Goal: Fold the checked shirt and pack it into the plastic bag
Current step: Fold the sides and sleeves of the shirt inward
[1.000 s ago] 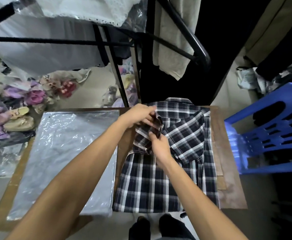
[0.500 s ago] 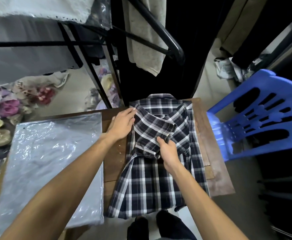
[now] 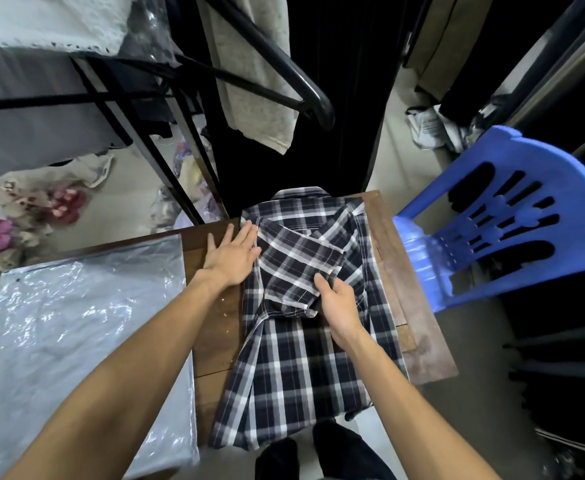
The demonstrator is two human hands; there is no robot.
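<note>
The checked shirt lay on the desk, sleeves folded in, lengthwise fold not yet done. The left hand pressed flat at its edge; the right hand pinched a sleeve cuff. The plastic bag lay just beside, unfilled.

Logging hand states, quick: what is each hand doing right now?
Left hand: open, flat against the shirt's left edge.
Right hand: holding the folded sleeve.
</note>
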